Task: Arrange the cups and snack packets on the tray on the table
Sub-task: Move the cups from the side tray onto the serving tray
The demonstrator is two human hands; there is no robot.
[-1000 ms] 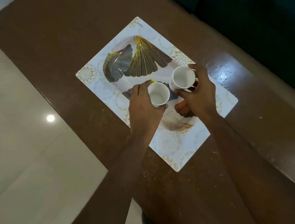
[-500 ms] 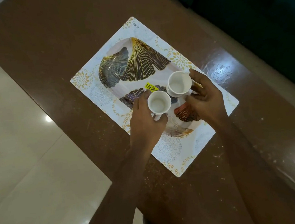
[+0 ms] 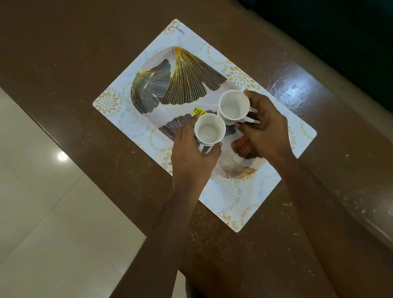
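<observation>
- Far left: pale, glossy floor tiles (image 3: 28, 199); one small round spot of light on them.
- Next, a brown table (image 3: 64, 65) running diagonally across the view; speckled top; a shiny patch toward its right edge.
- On the table, a white placemat (image 3: 108, 102) with golden flower prints, lying at an angle; on top of it an oval tray (image 3: 184, 78) painted with big dark and golden fan-shaped leaves.
- Near the middle of the tray, a yellow price sticker (image 3: 198, 111); right end hidden.
- Left hand (image 3: 189, 159) coming in from below, fingers and thumb curled round the side of the left cup (image 3: 209, 129); white, upright, nothing inside; over the near half of the tray; base hidden, so cannot tell if standing on the tray or held just above it.
- Just beside it, a little farther and to the right, the right cup (image 3: 234, 107); also white, upright, empty; over the middle of the tray; rims very close.
- Right hand (image 3: 265, 128) wrapped round the right cup from its right side, fingertips on the wall.
- Hands apart from each other, each gripping its own cup.
- Far right, beyond the table edge: a dark green surface (image 3: 346, 28); too dim to identify.
</observation>
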